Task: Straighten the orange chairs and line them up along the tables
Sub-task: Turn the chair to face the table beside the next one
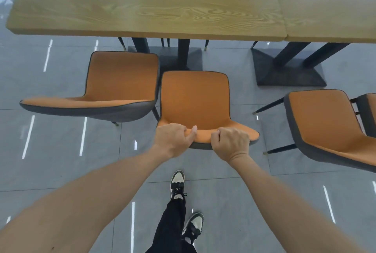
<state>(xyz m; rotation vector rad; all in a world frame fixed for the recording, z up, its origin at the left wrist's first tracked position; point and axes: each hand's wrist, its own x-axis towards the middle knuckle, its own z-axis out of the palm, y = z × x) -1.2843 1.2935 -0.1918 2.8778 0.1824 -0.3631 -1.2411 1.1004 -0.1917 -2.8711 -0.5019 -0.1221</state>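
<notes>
Four orange chairs show on the near side of two wooden tables. The middle chair stands directly ahead, its seat pointing toward the left table, and both hands hold the top edge of its backrest. The left hand is clenched over the left part of that edge with the thumb lying along the orange padding; the right hand is closed over the edge just to the right of it, fingers curled down the back.

The left chair stands just beside the middle one, a little farther in toward the table, its backrest spreading leftward. The right chair stands apart from the middle one, turned at an angle, and a sliver of a fourth chair shows at the right edge, close against it.

The right table butts against the left one — their tops meet in a thin seam. Two dark pedestal bases sit under the tables: one just beyond the middle chair's seat, the other between the middle and right chairs. Thin chair legs show beyond the far side under the table. Two sneakers stand on the grey tiled floor behind the held chair.
</notes>
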